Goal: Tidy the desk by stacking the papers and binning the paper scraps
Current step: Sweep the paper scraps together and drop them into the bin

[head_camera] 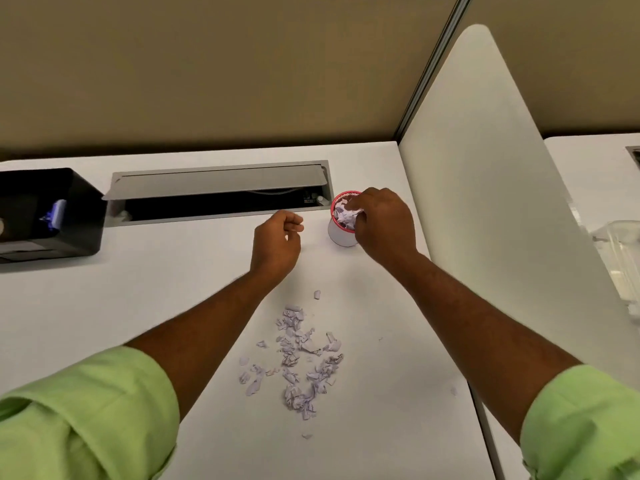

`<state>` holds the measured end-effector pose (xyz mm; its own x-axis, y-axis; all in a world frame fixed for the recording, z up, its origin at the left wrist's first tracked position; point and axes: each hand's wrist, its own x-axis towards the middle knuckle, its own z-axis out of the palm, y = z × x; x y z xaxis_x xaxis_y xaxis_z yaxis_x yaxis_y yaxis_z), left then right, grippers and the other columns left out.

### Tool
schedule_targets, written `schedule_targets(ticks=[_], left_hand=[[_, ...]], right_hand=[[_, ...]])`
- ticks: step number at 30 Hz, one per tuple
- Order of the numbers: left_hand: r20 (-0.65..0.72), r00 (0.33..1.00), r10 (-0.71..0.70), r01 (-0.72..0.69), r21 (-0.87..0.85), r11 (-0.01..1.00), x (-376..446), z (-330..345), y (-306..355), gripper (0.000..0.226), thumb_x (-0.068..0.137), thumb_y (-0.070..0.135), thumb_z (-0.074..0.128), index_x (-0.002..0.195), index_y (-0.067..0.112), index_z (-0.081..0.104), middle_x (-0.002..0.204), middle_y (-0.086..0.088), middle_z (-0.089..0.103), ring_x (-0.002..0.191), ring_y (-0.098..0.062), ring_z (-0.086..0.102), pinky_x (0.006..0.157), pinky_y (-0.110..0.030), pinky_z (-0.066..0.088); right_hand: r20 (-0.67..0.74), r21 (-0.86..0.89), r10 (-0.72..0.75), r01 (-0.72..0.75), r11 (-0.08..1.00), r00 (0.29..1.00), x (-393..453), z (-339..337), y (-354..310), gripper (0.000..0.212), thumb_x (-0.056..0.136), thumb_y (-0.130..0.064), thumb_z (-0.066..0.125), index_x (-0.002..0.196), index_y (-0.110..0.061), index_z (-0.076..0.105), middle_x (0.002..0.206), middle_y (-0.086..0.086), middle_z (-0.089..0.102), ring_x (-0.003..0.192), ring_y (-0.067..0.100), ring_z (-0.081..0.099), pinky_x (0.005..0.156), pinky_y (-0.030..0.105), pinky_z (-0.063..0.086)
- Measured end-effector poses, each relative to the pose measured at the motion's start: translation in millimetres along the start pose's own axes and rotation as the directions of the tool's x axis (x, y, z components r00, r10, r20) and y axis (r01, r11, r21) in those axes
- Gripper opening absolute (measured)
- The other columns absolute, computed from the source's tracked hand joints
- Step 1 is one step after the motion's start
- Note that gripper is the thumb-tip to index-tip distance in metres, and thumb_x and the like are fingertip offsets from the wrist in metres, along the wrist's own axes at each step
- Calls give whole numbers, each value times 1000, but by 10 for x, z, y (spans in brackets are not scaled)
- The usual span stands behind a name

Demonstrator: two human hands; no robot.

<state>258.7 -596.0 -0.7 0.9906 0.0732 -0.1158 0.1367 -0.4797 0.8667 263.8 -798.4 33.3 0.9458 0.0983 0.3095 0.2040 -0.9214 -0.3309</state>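
Observation:
A small white bin [338, 233] with a red rim stands at the back right of the desk, filled with crumpled paper scraps [346, 213]. My right hand [384, 221] is over the bin, its fingers curled down on the scraps inside. My left hand [277, 239] hovers just left of the bin with fingers curled in a loose fist; whether it holds anything is hidden. A scatter of several torn, crumpled paper scraps [299, 355] lies on the white desk [138, 306] between my forearms.
An open cable tray [221, 195] with a raised grey lid runs along the desk's back. A black organiser box [48, 213] stands at the back left. A white divider panel [485, 202] borders the right side, with a clear plastic container [623, 265] beyond it.

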Motion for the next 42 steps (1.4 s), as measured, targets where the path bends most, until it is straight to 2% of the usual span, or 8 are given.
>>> schedule_targets(ticks=[3,7,12,19,22,26,33,42], left_hand=[[86,995,47,-61,174,983,-231,-106,-360,27,94,20,61,121,20,61,126,2,64,118,-16,59,100,-26,46],[227,974,5,-86,348,933,-538,-201,-840,57,96,44,55,146,23,39,158,4,31,148,-16,23,121,-37,19],[349,937,11,-166,418,893,-989,-342,-1217,75,96,60,38,156,22,12,164,10,-4,150,-10,-9,122,-36,-2],[454,888,76,-281,403,871,-1558,-528,-1436,84,90,70,34,157,27,9,163,16,-9,149,-6,-15,121,-36,-2],[521,848,100,-331,373,867,-1652,-668,-1486,87,90,70,42,157,28,5,162,18,-9,149,-6,-13,123,-39,3],[492,866,86,-365,506,782,-1858,-860,-1610,92,90,70,41,157,24,-1,163,12,-15,149,-12,-17,123,-41,2],[442,895,55,-381,695,610,-2118,-712,-1671,89,94,69,23,156,11,-1,164,-6,-12,151,-22,-11,121,-52,7],[570,818,80,-451,549,704,-1983,-475,-1568,82,96,64,13,154,11,-14,161,-5,-24,148,-19,-23,123,-44,3]], right_hand=[[-7,158,-95,95,983,995,-310,120,-133,24,79,-7,58,93,-13,78,98,7,76,93,30,67,84,34,52],[306,267,-47,-38,963,951,-722,465,-129,32,99,-25,61,129,-15,68,132,5,68,124,24,61,108,41,48],[585,155,-52,-49,987,809,-1189,781,-164,81,100,-66,30,163,-16,18,172,2,6,159,21,0,127,43,6],[616,339,-305,105,935,727,-1882,710,-614,78,103,-58,44,164,-20,13,172,-8,1,158,8,-8,129,44,5],[522,440,-232,-25,898,821,-1985,556,-646,77,102,-51,55,163,-21,21,171,-11,12,158,7,6,128,40,19],[372,263,41,-147,954,927,-2308,451,-433,94,97,-61,55,164,-11,11,173,1,7,159,18,4,127,46,20],[540,-7,34,-36,999,841,-2913,463,-716,150,66,-98,53,160,0,-10,171,11,-14,158,28,-12,128,55,7],[441,-17,129,-135,991,888,-2557,1034,-1209,112,93,-75,36,159,6,-6,169,22,-11,157,35,-12,126,57,11]])
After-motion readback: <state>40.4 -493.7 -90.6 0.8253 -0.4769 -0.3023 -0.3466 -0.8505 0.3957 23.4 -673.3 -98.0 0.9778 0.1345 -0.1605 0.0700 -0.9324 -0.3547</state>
